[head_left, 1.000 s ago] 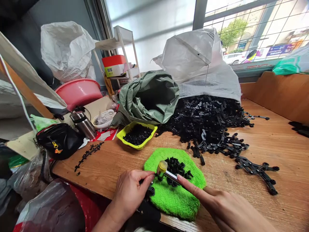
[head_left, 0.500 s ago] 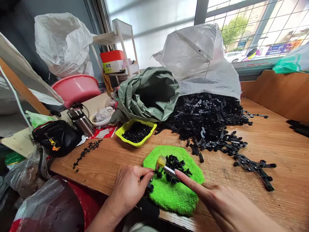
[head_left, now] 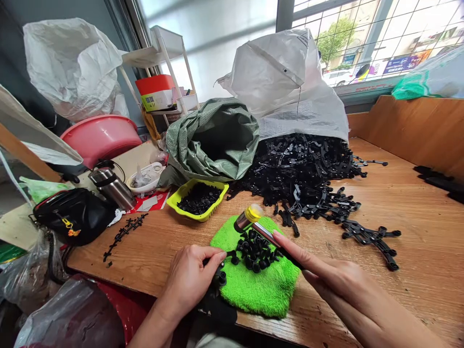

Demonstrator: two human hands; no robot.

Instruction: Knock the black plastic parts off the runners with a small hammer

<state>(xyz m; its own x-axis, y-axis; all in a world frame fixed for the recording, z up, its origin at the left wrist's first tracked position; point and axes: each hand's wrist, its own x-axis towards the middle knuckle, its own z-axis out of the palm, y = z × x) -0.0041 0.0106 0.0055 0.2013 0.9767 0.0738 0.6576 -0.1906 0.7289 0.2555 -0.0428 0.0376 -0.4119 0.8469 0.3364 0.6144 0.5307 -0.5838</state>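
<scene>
My right hand [head_left: 326, 275] grips a small mallet [head_left: 249, 218] with a yellow-ringed head and a metal shaft, index finger stretched along the handle. The mallet head is raised over the left part of a bright green towel [head_left: 261, 295]. Thumb and forefinger of my left hand [head_left: 195, 270] pinch a black plastic linkage [head_left: 220, 277] at the towel's left edge; the palm hides part of it. Small black plastic caps [head_left: 257, 251] lie in a pile on the towel, between both hands.
Behind the towel stands a yellow basket [head_left: 170, 197] of small black pieces. An open green woven sack [head_left: 213, 140] lies behind it. Many black linkages [head_left: 300, 169] spill from a white sack [head_left: 308, 111]. A black bag [head_left: 72, 215] and steel flask [head_left: 112, 188] are left.
The mallet head has lifted away from the piece at my left fingertips and tilted. My left hand keeps its pinch. The whole view has shifted slightly.
</scene>
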